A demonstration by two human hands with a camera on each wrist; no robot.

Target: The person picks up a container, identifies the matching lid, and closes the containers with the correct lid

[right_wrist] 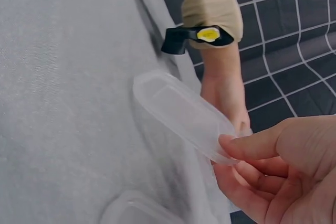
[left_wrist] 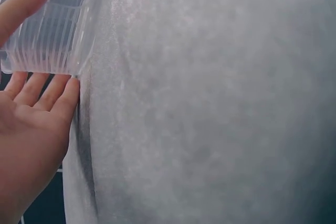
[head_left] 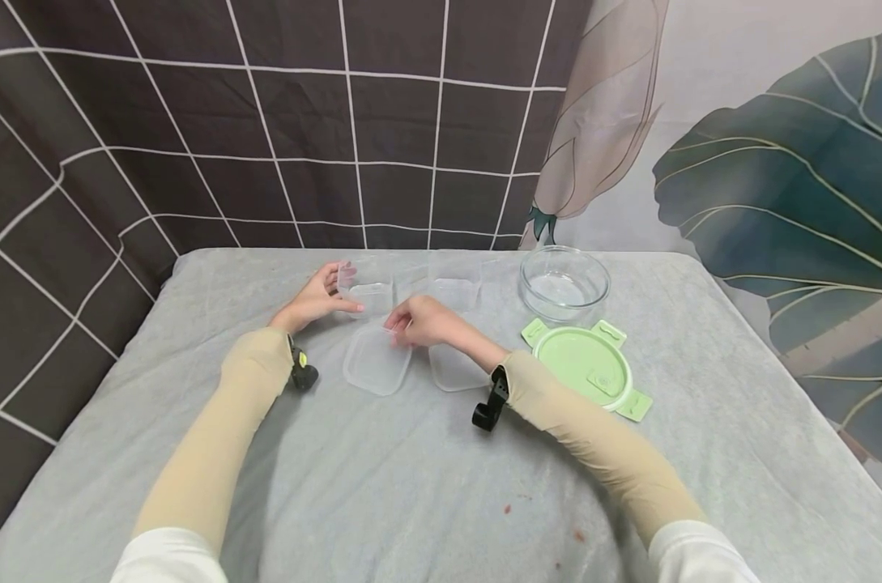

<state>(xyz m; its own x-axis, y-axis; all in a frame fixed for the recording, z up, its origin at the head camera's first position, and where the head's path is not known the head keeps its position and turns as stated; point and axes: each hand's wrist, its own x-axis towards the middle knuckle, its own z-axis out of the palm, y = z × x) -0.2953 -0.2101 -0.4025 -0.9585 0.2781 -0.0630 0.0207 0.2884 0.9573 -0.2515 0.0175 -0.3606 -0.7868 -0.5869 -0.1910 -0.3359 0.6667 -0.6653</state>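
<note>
My left hand (head_left: 313, 300) is at the left side of a clear plastic container (head_left: 373, 293), thumb at its near side and fingers behind. In the left wrist view the ribbed wall of this container (left_wrist: 47, 35) lies between thumb and fingers. My right hand (head_left: 429, 320) pinches the far right corner of a translucent rounded lid (head_left: 377, 364) between thumb and fingers. The right wrist view shows this lid (right_wrist: 178, 111) tilted above the grey cloth. Behind my right hand stands a second clear plastic container (head_left: 455, 283); a second lid (head_left: 457, 371) lies in front of it, partly covered by the hand.
A round glass bowl (head_left: 564, 283) stands at the back right. In front of it lies a green lid (head_left: 582, 364) with clip tabs, partly overlapped by my right sleeve. The grey cloth (head_left: 382, 486) covers the table up to a dark checked curtain (head_left: 295, 121).
</note>
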